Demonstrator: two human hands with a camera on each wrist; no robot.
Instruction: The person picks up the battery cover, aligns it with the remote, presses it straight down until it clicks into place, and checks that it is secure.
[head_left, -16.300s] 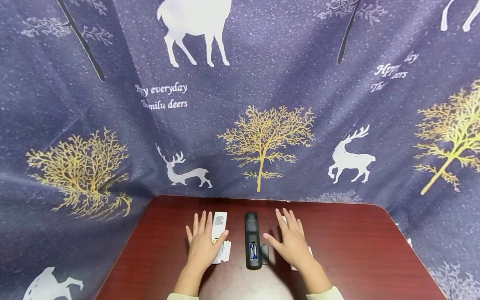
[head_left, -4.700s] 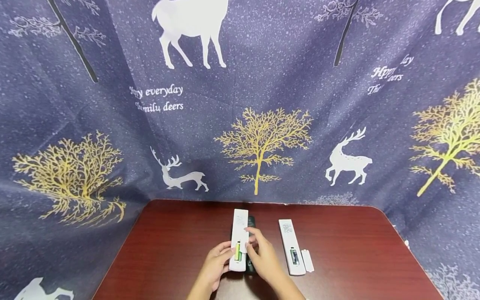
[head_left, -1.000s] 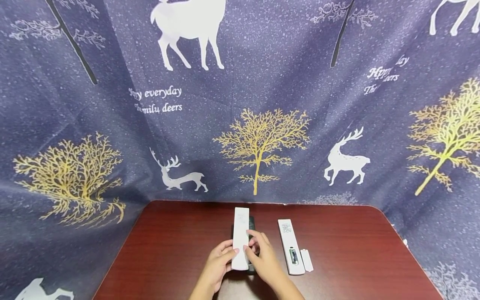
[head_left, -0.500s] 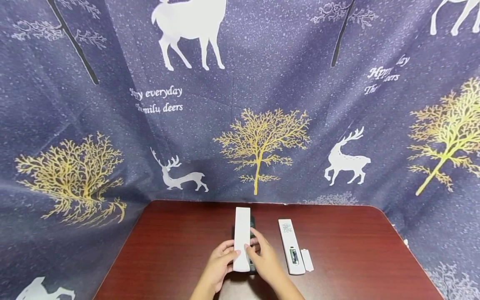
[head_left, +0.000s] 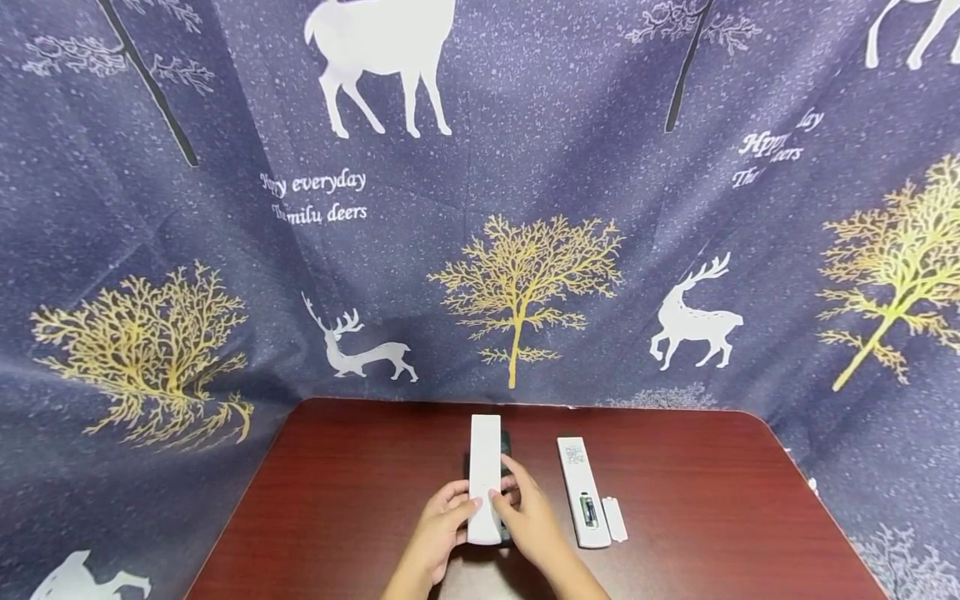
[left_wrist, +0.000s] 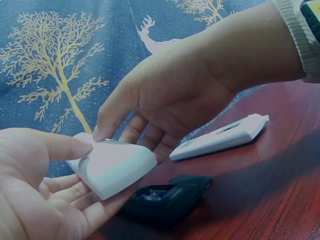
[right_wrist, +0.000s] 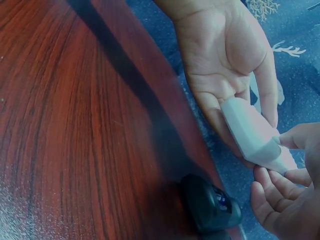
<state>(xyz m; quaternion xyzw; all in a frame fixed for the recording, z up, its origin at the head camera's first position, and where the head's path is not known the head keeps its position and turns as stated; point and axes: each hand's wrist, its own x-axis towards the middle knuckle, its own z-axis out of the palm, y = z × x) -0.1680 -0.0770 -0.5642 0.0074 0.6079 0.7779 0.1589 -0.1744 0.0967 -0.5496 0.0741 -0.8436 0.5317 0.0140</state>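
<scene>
A: Head view. Grip?
B: My left hand (head_left: 437,521) and right hand (head_left: 529,510) pinch one white remote (head_left: 485,458) between them, thumbs on its back. Position: above the black remote (head_left: 506,442), partly hiding it. No open bay visible on the back.
A: Left wrist?
B: White remote raised off the table (left_wrist: 295,110), left fingers underneath. My judgement: brace firmly from below, press evenly with both thumbs.
A: Right wrist?
B: White remote between right thumb and fingers. Fully latched? Cannot tell; I'd feel along the back for a raised edge.
</scene>
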